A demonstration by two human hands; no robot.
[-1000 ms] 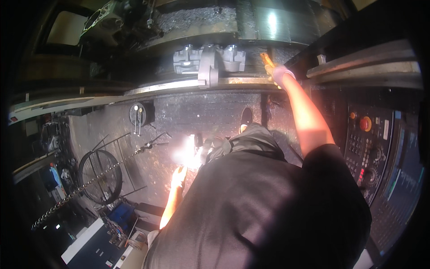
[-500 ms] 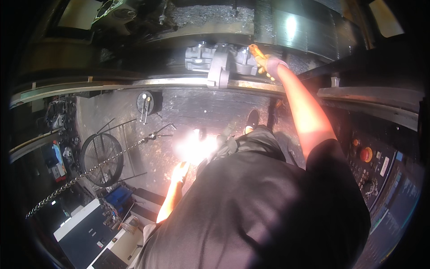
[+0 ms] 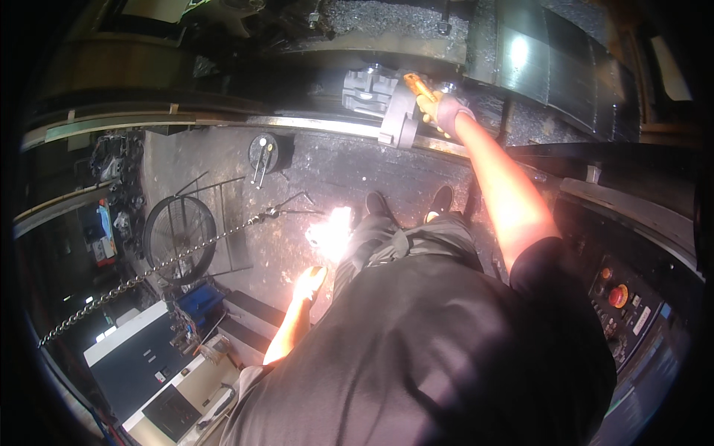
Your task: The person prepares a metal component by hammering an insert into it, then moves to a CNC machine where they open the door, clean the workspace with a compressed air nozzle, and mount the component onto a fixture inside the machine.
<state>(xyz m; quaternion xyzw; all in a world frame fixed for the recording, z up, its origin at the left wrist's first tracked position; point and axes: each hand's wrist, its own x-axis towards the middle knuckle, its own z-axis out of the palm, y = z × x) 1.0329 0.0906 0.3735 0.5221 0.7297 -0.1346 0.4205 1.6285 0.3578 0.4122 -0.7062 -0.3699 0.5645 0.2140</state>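
Stretched forward, my right hand [image 3: 437, 108] wears a pale yellowish glove with a greyish cuff. Its fingers are curled around an orange elongated object [image 3: 420, 87], whose kind I cannot make out. The hand is over a grey ring-shaped metal part [image 3: 399, 119] and hides part of what lies behind it. Left of the ring sits a blocky grey metal casting [image 3: 368, 91]. My left hand [image 3: 309, 282] hangs low beside my left leg, bleached by glare, so its fingers are hard to read. An intense bright patch [image 3: 331, 234] shines just beyond it.
A metal rail [image 3: 320, 125] runs across in front of me. Metal chips [image 3: 394, 21] cover the machine bed behind. At left are a chain [image 3: 149, 276], a round fan [image 3: 178, 239] and a dark cylinder [image 3: 263, 152]. A control panel with a red button [image 3: 618, 296] stands at right.
The view has shifted, so the machine parts appear further right. My right hand has moved left relative to the castings, closer to the ring. My left hand stays low.
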